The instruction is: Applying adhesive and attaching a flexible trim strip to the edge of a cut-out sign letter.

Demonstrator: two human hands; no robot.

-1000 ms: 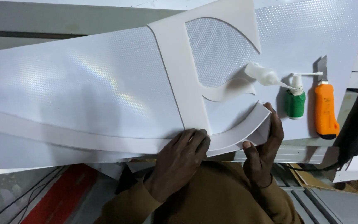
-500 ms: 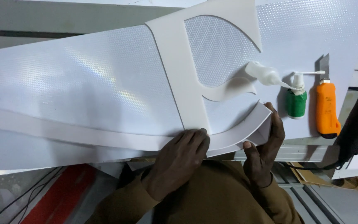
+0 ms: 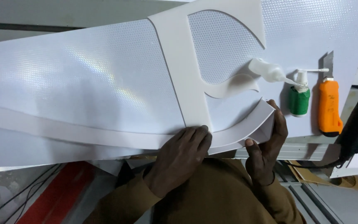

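1. I am pressing my left hand (image 3: 179, 159) flat on the near edge of the white cut-out piece (image 3: 187, 83), fingers close together and bent at the knuckles, fingertips resting on the curved white band; this grip is pressing down rather than pinching.
2. I am closing my right hand (image 3: 268, 149) on the lifted corner of the same white cut-out piece, thumb on its underside edge and fingers wrapping over the top, so this grip is pinching the corner and holding it curled up off the sheet.
3. The white cut-out piece is lying on the shiny honeycomb-patterned sheet (image 3: 75, 79), which is spreading away from both grips, up and to the left, over the table (image 3: 295, 151).
4. The curved band of the cut-out is running from under my left grip away to the left, and its straight bar is rising directly above that grip.
5. Just above my right grip a clear squeeze bottle (image 3: 268, 71) is lying on its side, nozzle pointing right.
6. Up and right of my right grip a green-wrapped spray bottle (image 3: 299, 97) is standing, its top touching the squeeze bottle's nozzle.
7. Farther right of that grip an orange utility knife (image 3: 329, 105) is lying on the sheet, blade pointing away from me.
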